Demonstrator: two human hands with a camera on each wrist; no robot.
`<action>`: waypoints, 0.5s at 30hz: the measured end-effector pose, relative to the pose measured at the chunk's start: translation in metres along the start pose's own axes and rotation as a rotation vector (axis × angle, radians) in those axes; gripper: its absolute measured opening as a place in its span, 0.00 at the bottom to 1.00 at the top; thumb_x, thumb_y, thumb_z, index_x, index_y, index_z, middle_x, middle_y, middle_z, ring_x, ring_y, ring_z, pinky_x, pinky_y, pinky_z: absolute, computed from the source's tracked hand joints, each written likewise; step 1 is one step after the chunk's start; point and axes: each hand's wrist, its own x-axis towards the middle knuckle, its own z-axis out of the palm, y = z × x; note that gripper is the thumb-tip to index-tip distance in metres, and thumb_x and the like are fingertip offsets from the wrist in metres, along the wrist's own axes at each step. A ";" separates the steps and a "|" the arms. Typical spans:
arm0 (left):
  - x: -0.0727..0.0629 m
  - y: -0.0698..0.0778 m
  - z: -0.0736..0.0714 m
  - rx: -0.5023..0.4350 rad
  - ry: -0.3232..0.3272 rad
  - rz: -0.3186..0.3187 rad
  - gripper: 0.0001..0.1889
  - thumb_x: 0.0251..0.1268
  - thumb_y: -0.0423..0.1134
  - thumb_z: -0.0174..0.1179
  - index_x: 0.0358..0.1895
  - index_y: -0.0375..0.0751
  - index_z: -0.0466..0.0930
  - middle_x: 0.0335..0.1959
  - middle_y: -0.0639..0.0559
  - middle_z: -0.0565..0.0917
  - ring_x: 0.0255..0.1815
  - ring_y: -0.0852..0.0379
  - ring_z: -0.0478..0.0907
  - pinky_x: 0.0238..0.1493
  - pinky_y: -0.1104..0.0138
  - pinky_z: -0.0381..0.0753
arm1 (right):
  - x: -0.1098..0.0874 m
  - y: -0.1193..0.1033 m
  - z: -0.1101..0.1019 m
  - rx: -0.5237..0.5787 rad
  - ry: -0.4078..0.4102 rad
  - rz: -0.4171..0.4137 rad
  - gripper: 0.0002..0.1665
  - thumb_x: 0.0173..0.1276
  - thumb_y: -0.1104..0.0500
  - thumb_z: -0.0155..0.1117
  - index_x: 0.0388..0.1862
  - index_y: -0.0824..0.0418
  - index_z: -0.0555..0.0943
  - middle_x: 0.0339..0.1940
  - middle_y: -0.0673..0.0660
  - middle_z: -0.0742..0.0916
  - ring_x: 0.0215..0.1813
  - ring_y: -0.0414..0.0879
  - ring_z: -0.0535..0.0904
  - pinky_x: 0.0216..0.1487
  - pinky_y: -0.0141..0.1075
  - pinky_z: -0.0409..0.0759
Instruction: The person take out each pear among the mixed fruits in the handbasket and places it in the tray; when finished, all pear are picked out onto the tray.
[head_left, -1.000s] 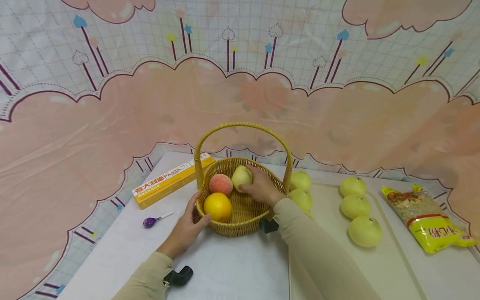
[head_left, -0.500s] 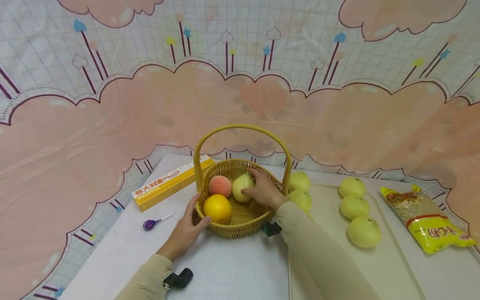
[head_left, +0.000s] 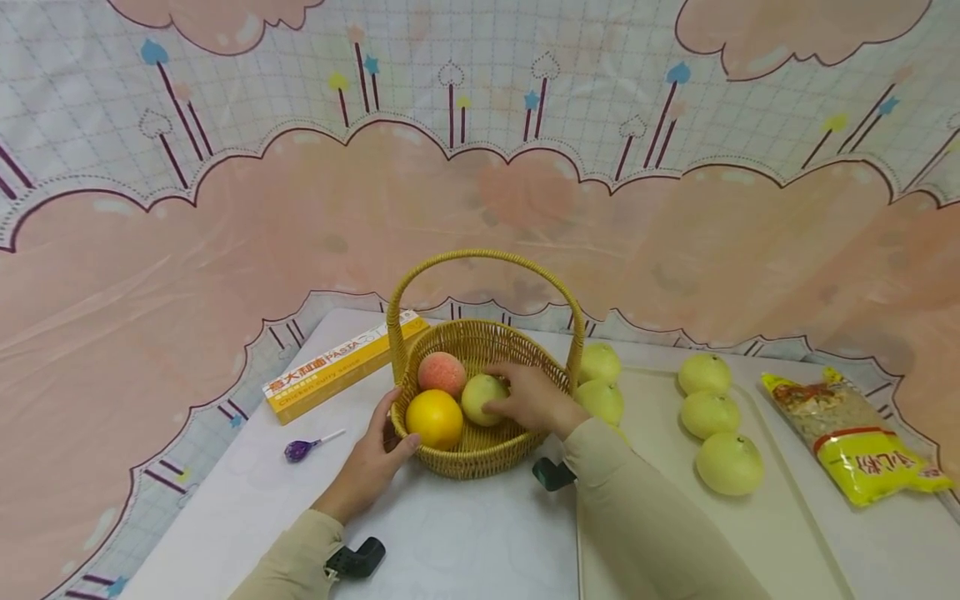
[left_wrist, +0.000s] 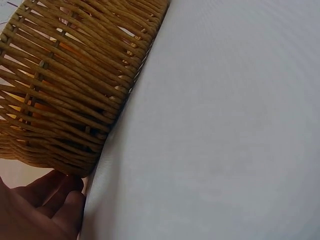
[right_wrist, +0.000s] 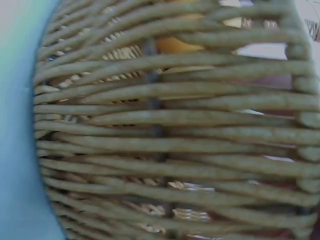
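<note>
A wicker basket [head_left: 476,462] with a tall arched handle stands on the white table. My left hand [head_left: 367,467] grips its left side, thumb at the rim; in the left wrist view the fingers [left_wrist: 55,200] lie by the lower weave. Inside the basket, my right hand [head_left: 536,400] holds a pale green pear [head_left: 482,400] between thumb and fingers. Beside the pear are a pink-red peach [head_left: 442,373] and an orange [head_left: 434,420]. Basket weave [right_wrist: 165,120] fills the right wrist view and hides that hand's fingers.
Right of the basket lies a cream tray [head_left: 652,500] with several round yellow-green fruits [head_left: 730,462]. A yellow food packet [head_left: 855,442] is at the far right. Left are a pasta box [head_left: 337,367] and a purple lollipop [head_left: 298,451].
My right hand has brought the pear down and nearer within the basket, beside the orange. The left hand has stayed at the basket's side.
</note>
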 end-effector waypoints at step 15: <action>-0.001 0.000 0.000 0.001 -0.003 -0.004 0.42 0.73 0.55 0.57 0.80 0.58 0.41 0.77 0.31 0.57 0.75 0.36 0.59 0.74 0.46 0.55 | -0.002 0.003 0.006 0.020 0.055 -0.004 0.34 0.63 0.49 0.74 0.66 0.58 0.78 0.58 0.56 0.84 0.56 0.50 0.78 0.60 0.45 0.76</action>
